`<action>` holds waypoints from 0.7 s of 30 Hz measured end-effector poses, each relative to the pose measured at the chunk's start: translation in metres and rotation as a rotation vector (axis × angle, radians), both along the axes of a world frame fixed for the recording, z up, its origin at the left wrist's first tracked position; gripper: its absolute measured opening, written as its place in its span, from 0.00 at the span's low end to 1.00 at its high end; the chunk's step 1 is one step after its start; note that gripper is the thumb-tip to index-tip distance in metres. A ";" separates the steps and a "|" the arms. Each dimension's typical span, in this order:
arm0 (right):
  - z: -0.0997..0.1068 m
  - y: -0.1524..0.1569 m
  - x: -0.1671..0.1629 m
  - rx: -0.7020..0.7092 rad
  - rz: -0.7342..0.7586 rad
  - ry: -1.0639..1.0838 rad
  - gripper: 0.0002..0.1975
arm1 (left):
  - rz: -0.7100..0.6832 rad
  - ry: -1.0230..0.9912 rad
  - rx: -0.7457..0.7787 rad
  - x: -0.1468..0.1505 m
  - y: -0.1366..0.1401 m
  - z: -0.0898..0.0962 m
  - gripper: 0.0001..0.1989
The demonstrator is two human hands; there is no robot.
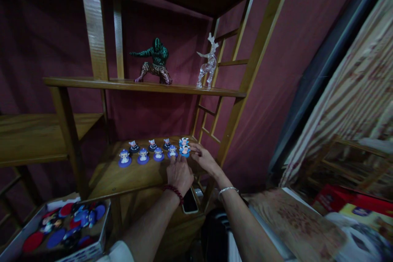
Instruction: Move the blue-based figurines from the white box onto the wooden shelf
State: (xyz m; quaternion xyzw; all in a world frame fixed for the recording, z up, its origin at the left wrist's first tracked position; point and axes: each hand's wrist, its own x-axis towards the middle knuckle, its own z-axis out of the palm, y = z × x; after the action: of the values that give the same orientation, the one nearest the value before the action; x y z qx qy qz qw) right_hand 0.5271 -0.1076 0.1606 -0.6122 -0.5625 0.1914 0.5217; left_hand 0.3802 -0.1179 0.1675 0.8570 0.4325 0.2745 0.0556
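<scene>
Small figurines on round bases stand in two rows on the lower wooden shelf (132, 178). My left hand (179, 175) reaches over the shelf edge, its extended fingertips at the bases of a purple-and-white figurine (172, 151) and the front blue figurine (184, 151). From the right, my right hand (204, 159) has its fingers apart beside that blue figurine; firm contact is hard to make out. Another blue figurine (183, 141) stands just behind. Leftward are more purple-based figurines (143, 156) in front and dark-based figurines (152, 145) behind.
Above, the upper shelf (123, 84) bears a crouching dark green figure (158, 59) and a clear deer statuette (208, 65). At lower left sits an open box (104, 229) of mixed figurines. A phone (190, 202) lies below my left hand. Wooden posts (260, 45) frame the shelf.
</scene>
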 end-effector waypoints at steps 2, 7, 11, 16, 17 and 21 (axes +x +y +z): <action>-0.001 0.000 -0.002 0.005 0.026 -0.002 0.20 | -0.001 0.012 -0.009 -0.001 -0.001 0.003 0.12; -0.004 0.005 0.000 -0.003 0.042 0.038 0.17 | -0.017 0.035 -0.027 -0.002 -0.002 0.005 0.13; -0.006 0.008 0.004 0.008 0.035 0.072 0.12 | -0.033 0.042 -0.015 0.000 -0.002 0.003 0.14; -0.008 0.010 0.008 0.012 -0.028 0.081 0.09 | -0.057 0.045 0.007 0.002 -0.002 0.001 0.15; -0.008 0.010 0.008 0.006 -0.039 0.066 0.09 | -0.062 0.044 0.010 0.002 -0.001 0.000 0.15; -0.005 0.008 0.008 -0.004 -0.074 -0.002 0.10 | -0.062 0.040 0.013 0.003 0.000 -0.001 0.16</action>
State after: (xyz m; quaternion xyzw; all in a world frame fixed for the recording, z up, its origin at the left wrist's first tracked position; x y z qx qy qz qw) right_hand 0.5347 -0.0995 0.1556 -0.6339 -0.5396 0.1722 0.5267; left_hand 0.3834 -0.1181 0.1664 0.8757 0.4049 0.2585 0.0498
